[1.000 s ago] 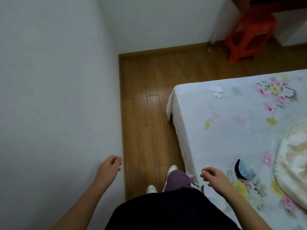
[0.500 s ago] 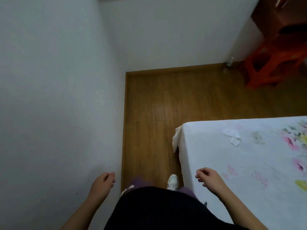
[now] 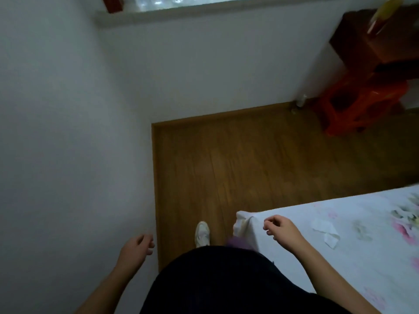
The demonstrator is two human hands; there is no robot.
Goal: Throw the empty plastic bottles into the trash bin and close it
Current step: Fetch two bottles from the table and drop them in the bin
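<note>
My left hand (image 3: 135, 249) hangs low beside the white wall, fingers loosely curled and holding nothing. Over the near corner of the bed, my right hand (image 3: 283, 232) is also empty with loosely bent fingers. A small pale bottle-like object (image 3: 301, 101) stands on the floor in the far corner by the wall, too blurred to identify. No trash bin shows in this view.
A bed with a white floral sheet (image 3: 362, 245) fills the lower right, with crumpled paper scraps (image 3: 326, 233) on it. A red plastic stool (image 3: 360, 105) sits under a dark wooden cabinet (image 3: 385, 44) at the far right. A window ledge (image 3: 204, 7) with clear objects runs above. Wood floor (image 3: 238, 166) lies ahead.
I have walked forward along the gap between wall and bed. The view tilted up, bringing the window ledge and cabinet into sight. Both hands stayed empty.
</note>
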